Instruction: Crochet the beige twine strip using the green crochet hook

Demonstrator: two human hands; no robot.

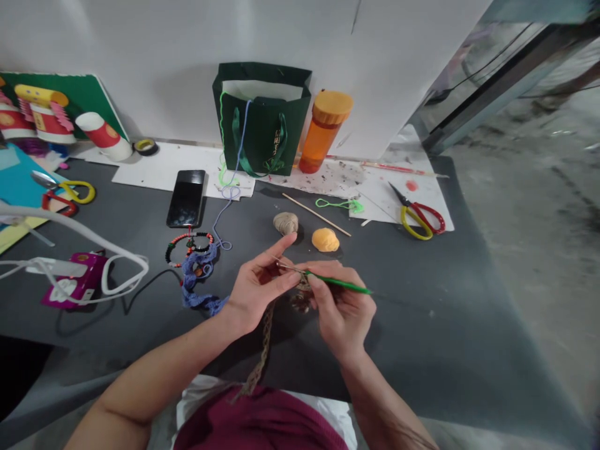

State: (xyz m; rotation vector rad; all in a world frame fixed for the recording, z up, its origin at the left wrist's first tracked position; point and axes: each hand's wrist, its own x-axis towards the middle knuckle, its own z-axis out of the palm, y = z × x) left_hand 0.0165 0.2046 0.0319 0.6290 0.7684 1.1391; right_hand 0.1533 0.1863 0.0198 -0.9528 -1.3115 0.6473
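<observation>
My right hand (344,306) grips a crochet hook (340,284) by its green handle, the metal tip pointing left. My left hand (260,284) pinches a beige crocheted strip (266,334), which hangs down below the hands to my lap. The hook's tip meets the work between the two hands, and the fingers partly hide the stitches there. Just beyond the hands lie a ball of beige yarn (285,223) and a yellow-orange lump (325,239). A blue-purple crocheted piece (197,284) rests left of my left hand, its yarn running up to the green bag.
A dark green paper bag (262,131) and an orange bottle (323,134) stand at the wall. Scissors (417,215) lie at the right, a phone (186,199) and beaded bracelets (182,247) at the left. A white cable (117,237) loops over a purple box (77,280).
</observation>
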